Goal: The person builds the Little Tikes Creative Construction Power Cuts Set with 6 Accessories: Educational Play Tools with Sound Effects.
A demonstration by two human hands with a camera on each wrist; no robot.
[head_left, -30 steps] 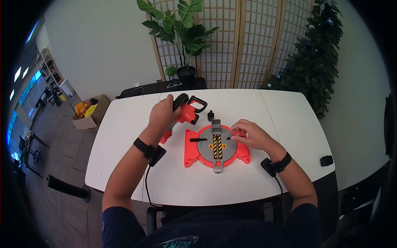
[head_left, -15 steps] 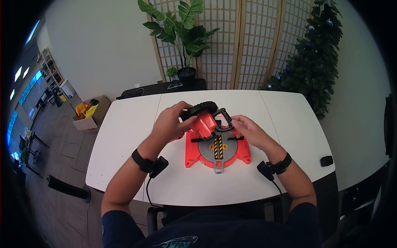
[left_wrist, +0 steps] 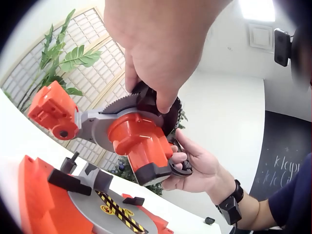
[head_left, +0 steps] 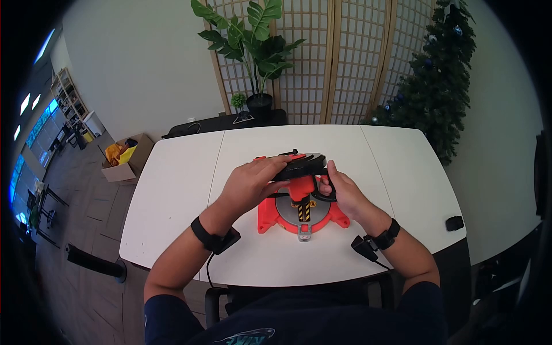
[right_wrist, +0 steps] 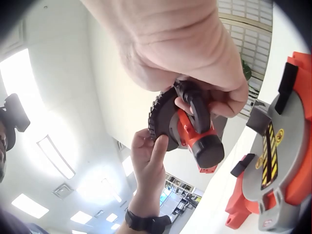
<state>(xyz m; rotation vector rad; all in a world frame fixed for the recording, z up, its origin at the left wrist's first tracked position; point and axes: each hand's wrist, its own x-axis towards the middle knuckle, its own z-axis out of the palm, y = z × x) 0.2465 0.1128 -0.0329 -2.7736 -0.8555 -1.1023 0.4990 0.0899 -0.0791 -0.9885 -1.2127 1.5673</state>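
Red and black plastic all over this one: we've got a toy saw head (left_wrist: 141, 141) up in the air, right over its base (head_left: 268, 215) on the white desk (head_left: 172, 218). Both our hands are on it. Our left hand (head_left: 250, 184) pinches the black blade guard (head_left: 300, 167), thumb on one face and fingers on the other, while our right hand (head_left: 348, 192) has its fingers curled through the black loop handle (right_wrist: 199, 114). From the left wrist you can see the grey toothed blade (left_wrist: 122, 104) and a red block (left_wrist: 53, 112) at the end of the grey arm, apart from the base.

Down below, the base has a grey disc (right_wrist: 292, 141) with a black-and-yellow striped strip (left_wrist: 119, 212) across it, plus a black clip (left_wrist: 70, 181) and a smaller one (left_wrist: 133, 200) on the opposite side. Some small black peg (left_wrist: 69, 163) stands just beside it. Way off near the desk's right edge sits a little black object (head_left: 454, 223), too small for us to make out.
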